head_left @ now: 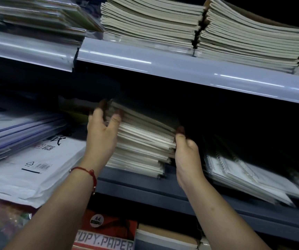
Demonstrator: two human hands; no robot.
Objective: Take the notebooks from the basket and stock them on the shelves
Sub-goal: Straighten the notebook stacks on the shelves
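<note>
Notebook stack (143,141): your thick pile of thin, pale-edged notebooks lay flat on the middle shelf (145,184), spines uneven, the top covers dark and matte.
Left hand (102,130): you had it on the pile's left edge, fingers (117,118) curled over the top corner and gripping it; a red cord bracelet (87,171) circled that wrist.
Right hand (187,152): you pressed it against the pile's right edge, thumb hooked over the top cover; the other fingers were hidden behind the stack, so you could not tell how they lay.
Upper shelf (181,67): its smooth grey front rail was glossy, and above it sat two tall piles of cream notebooks (199,27), sagging and curved.
Right neighbours: spiral-bound pads (244,170) in clear wrap leaned just beside the stack.
Left neighbours: soft white plastic packs (27,174) with a barcode, and blue-edged folders (18,130), blurred.
Below: a red copy-paper pack (107,235) marked A4.
</note>
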